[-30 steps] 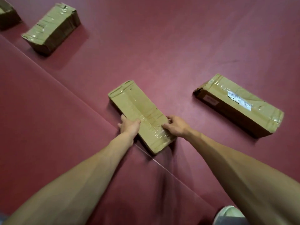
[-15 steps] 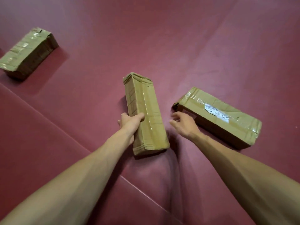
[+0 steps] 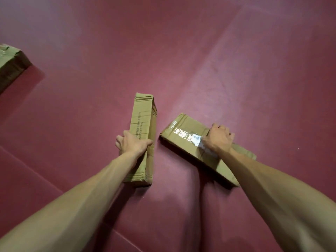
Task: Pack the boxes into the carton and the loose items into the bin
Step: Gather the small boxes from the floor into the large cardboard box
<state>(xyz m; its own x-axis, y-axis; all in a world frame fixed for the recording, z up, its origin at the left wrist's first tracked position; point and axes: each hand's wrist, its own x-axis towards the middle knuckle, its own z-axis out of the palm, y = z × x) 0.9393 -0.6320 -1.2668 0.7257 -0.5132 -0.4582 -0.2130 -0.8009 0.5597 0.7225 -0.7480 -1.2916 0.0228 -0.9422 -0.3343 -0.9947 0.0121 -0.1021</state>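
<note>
While two bare forearms reach down from the bottom of the view, each hand takes hold of a cardboard box on a dark red floor (image 3: 200,51).

The left hand (image 3: 134,144) grips a narrow box (image 3: 143,115) about halfway along its length. The thumb lies over the top and the fingers wrap the left side. This box stands on a long edge and points away from the person, with a line of small print along it.

Just beside it on the right, but apart from it, a taped box (image 3: 183,131) lies flat and at an angle. It has shiny clear tape and a white label on top. The right hand (image 3: 219,138) rests palm down on this box, its fingers curling over the far edge as if gripping.

A third box (image 3: 11,62) sits well apart at the left edge, partly cut off.

No carton, bin or loose items appear anywhere in view. As far as can be seen, nothing is packed: all three visible boxes are on the floor. Two seem about to be lifted and the third is untouched, so the job looks far from finished.
</note>
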